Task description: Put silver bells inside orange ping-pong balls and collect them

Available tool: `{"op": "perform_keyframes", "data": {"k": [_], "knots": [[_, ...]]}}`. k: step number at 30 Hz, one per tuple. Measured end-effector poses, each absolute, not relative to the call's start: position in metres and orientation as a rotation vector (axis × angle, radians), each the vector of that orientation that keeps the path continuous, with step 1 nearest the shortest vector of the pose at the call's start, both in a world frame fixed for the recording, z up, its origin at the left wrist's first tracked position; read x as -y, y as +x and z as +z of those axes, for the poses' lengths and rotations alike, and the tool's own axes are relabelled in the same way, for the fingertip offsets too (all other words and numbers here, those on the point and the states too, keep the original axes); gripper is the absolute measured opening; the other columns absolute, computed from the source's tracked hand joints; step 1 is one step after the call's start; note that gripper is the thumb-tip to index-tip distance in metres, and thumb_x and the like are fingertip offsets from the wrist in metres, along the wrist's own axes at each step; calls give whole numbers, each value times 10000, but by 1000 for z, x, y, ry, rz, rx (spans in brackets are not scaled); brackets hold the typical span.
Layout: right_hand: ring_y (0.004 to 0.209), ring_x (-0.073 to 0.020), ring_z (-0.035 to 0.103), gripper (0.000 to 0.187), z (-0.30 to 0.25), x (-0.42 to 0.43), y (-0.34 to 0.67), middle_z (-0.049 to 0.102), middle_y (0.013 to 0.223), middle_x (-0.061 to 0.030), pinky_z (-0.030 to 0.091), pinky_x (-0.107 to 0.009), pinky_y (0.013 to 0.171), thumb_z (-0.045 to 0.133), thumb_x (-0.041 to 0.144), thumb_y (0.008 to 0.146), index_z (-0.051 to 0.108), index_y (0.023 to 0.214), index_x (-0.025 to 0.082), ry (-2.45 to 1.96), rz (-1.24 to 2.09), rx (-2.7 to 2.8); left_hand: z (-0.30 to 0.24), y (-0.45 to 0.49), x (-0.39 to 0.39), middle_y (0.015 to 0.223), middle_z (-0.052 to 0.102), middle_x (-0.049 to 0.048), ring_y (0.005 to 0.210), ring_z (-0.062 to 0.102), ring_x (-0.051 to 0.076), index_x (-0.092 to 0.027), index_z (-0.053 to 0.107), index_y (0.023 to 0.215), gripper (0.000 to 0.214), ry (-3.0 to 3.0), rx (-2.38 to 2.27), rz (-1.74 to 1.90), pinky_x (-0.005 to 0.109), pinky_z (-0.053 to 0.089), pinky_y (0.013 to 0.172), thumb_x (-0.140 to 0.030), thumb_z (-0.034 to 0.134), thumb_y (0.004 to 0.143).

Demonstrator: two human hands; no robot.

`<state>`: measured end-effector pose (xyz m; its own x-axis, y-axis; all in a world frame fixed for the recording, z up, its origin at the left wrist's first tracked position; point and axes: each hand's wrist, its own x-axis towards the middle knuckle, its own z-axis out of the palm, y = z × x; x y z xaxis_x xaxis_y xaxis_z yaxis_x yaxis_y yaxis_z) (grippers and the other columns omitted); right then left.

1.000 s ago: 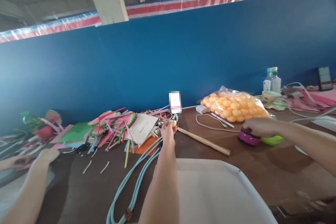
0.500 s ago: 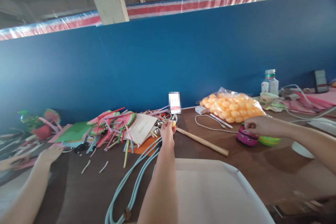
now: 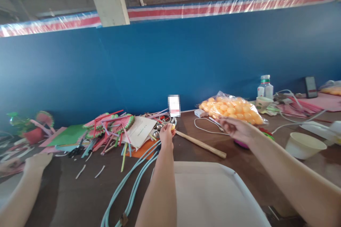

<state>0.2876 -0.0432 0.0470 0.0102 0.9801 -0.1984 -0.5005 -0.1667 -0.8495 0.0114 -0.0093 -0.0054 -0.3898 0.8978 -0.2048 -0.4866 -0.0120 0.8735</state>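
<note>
My left hand (image 3: 166,135) is stretched forward over the brown table (image 3: 66,191) and pinches a small orange ball (image 3: 173,127) between its fingertips, beside a pile of coloured straws and paper fans (image 3: 117,125). My right hand (image 3: 236,129) hovers with its fingers loosely spread and nothing in it. It is just above a pink round object (image 3: 241,144), which it half hides, and in front of a clear bag of orange balls (image 3: 231,108).
A wooden stick (image 3: 199,144) lies between my hands, with a white tray (image 3: 213,191) near me and light blue cords (image 3: 133,181) left of it. A white bowl (image 3: 303,144), bottle (image 3: 265,87) and cables sit right. Another person's hand (image 3: 37,161) rests far left.
My right hand has let go of the pink object, risen and moved left with its fingers opening. My left hand has kept its pinch on the ball. The view has shifted right.
</note>
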Motion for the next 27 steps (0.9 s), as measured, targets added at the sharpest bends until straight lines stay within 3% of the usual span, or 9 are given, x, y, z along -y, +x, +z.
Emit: {"op": "perform_keyframes", "data": {"k": [4,8,13,27], "knots": [[724,-93,697,134,59,31,225,725,860,-81,560,-94,578,581,12,849,658,862,121,-909,1669,711,-3,11,9,729,642,37,567,617,97,-135,620,886,134,499,-1165,1643,232,510,613,-223,670,800],[553,-64,632,102,65,21,179,694,703,-39,520,-116,473,586,122,904,640,818,115,-969,1705,798,-1,10,9,725,645,40,555,612,103,-135,616,904,130,472,-1158,1638,239,507,607,-223,646,814],[467,-41,540,106,64,9,163,668,651,-7,418,-105,398,656,193,870,615,783,148,-1142,1435,1013,0,9,9,697,633,25,547,598,97,-142,614,870,109,451,-1116,1646,225,500,601,-206,658,793],[426,-44,488,145,19,-42,171,637,605,6,394,-135,381,681,184,824,592,715,151,-1459,1157,1075,-9,8,3,722,625,20,559,591,90,-142,625,897,130,355,-1183,1666,221,490,592,-212,666,796]]}}
